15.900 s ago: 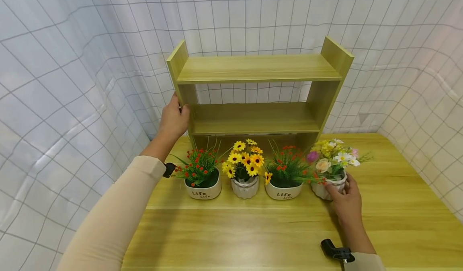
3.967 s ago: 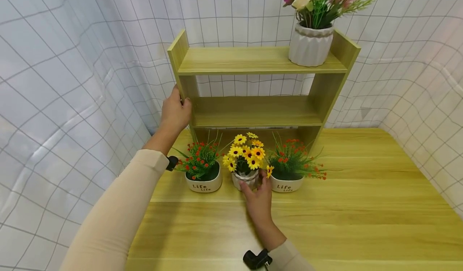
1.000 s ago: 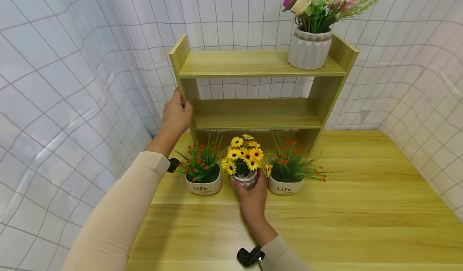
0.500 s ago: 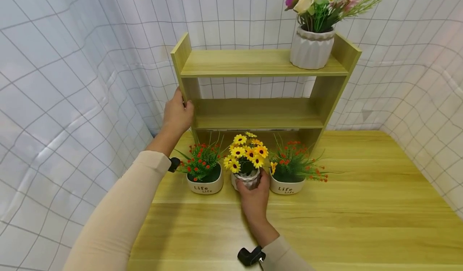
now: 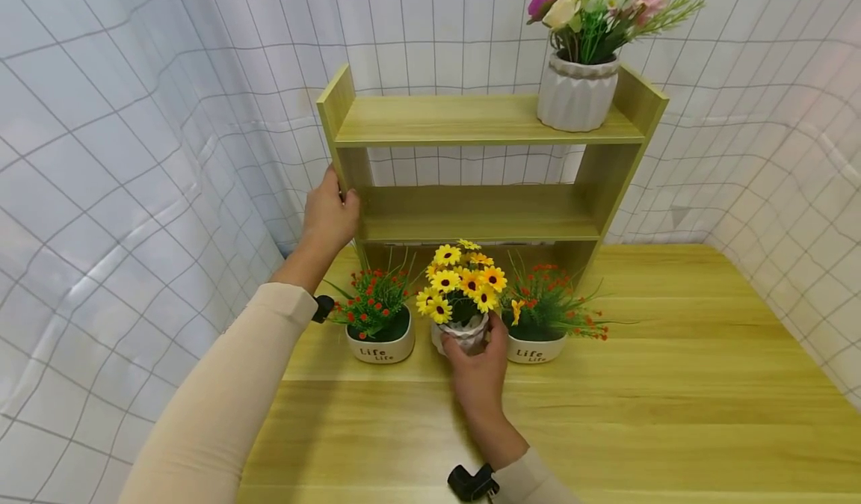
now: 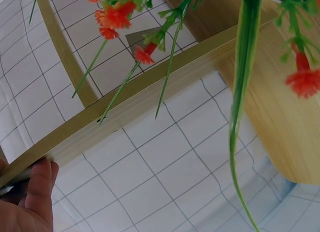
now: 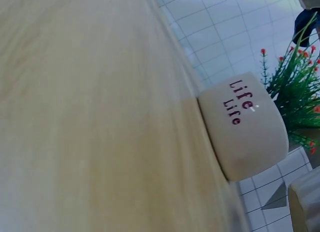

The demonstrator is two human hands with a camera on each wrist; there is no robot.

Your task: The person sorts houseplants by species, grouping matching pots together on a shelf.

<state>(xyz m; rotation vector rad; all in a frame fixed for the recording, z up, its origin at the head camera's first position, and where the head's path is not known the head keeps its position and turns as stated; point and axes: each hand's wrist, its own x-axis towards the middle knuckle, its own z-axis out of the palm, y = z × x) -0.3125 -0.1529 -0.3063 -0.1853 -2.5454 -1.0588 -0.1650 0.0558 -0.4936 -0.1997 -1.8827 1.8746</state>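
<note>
My left hand (image 5: 331, 216) grips the left side panel of a wooden shelf (image 5: 477, 212), thumb in front and fingers behind it. In the left wrist view those fingers (image 6: 41, 189) lie against the panel's edge. My right hand (image 5: 479, 369) holds a white ribbed flowerpot (image 5: 464, 332) of yellow daisy-like flowers (image 5: 464, 283) by its side. In the right wrist view this ribbed pot (image 7: 307, 199) shows its underside, apart from the tabletop. Either side stand white "Life" planters with red-flowered grass, one at left (image 5: 381, 345) and one at right (image 5: 536, 348).
On the top shelf, at its right end, stands a ribbed white pot (image 5: 577, 93) of mixed flowers. The wooden table (image 5: 673, 384) stretches out to the right and front. A white grid-patterned curtain (image 5: 134, 152) surrounds the back and sides.
The mixed-flower pot has gone from the table to the top shelf. My right hand has since taken hold of the yellow-flower pot, which has shifted slightly right and up. My left hand stays on the shelf.
</note>
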